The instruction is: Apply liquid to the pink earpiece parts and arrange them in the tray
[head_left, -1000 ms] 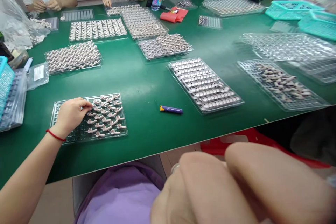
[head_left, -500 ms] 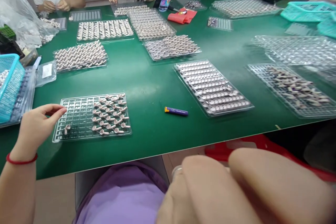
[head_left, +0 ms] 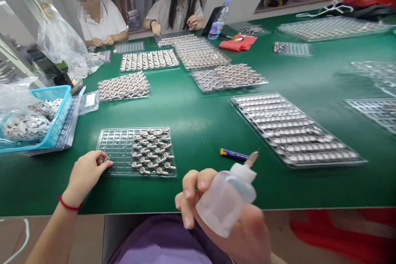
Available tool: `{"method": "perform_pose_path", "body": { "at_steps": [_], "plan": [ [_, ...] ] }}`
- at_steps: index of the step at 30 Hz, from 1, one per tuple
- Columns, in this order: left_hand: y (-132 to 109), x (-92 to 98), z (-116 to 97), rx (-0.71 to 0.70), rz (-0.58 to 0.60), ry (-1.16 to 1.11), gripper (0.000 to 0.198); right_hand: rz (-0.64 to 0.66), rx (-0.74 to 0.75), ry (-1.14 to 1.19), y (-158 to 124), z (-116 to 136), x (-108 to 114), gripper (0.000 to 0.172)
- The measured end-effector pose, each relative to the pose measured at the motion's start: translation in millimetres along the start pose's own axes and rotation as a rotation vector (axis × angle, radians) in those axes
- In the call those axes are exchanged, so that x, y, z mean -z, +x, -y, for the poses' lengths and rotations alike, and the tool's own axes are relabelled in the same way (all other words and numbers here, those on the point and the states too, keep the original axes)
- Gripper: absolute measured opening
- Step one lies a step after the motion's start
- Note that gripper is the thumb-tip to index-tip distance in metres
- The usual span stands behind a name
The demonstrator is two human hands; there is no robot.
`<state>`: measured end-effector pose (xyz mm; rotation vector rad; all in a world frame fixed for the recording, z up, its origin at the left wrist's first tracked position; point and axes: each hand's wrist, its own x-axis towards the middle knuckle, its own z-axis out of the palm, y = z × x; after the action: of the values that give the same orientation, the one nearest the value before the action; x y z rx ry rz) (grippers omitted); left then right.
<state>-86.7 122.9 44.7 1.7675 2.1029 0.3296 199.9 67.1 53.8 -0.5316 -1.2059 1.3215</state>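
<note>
My left hand (head_left: 86, 174) rests on the green table at the near left corner of a clear plastic grid tray (head_left: 117, 148), its fingertips pinched on a small pinkish part (head_left: 107, 159). The tray's right half holds several rows of small pink parts (head_left: 152, 150); its left half has bare cells. My right hand (head_left: 222, 218) is low in the view over my lap, fingers wrapped round a small translucent squeeze bottle (head_left: 227, 198) with a white cap and a pointed nozzle aimed up and right.
A purple lighter (head_left: 234, 155) lies right of the tray. A long filled tray (head_left: 293, 128) is at right, several more beyond. A blue basket (head_left: 58, 121) with bagged parts stands at left. Two people sit at the far side working.
The view has tilted up. My right hand has drawn back from the camera and the squeeze bottle in it now shows. My left hand has returned to the tray's near left corner.
</note>
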Motion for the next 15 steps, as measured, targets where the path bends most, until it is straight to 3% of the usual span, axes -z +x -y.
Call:
{"method": "perform_pose_path", "body": {
  "at_steps": [3,6,9,10,12,15],
  "plan": [
    [-2.0,-1.7,2.0,-0.016,-0.043,-0.082,0.018,0.010,-0.175,0.214,-15.6,-27.2,4.4,0.037],
    [-15.1,-5.9,-4.9,-0.022,-0.098,-0.152,0.018,0.004,-0.289,0.188,-26.0,-51.5,0.3,0.030],
    [-41.0,-19.4,-24.9,-0.044,-0.113,-0.273,0.023,-0.035,-0.390,0.141,-29.2,-68.5,-11.7,0.030],
    [-51.0,-26.3,-33.4,-0.056,-0.100,-0.344,0.026,-0.057,-0.431,0.112,-29.4,-71.9,-15.9,0.030],
    [-70.3,-41.5,-49.3,-0.077,-0.025,-0.717,0.026,-0.085,-0.504,0.052,-29.6,-75.3,-22.0,0.032],
    [-91.1,-60.2,-62.4,-0.034,-0.001,-1.051,0.025,-0.093,-0.525,0.012,-30.4,-74.8,-23.7,0.034]
  ]
}}
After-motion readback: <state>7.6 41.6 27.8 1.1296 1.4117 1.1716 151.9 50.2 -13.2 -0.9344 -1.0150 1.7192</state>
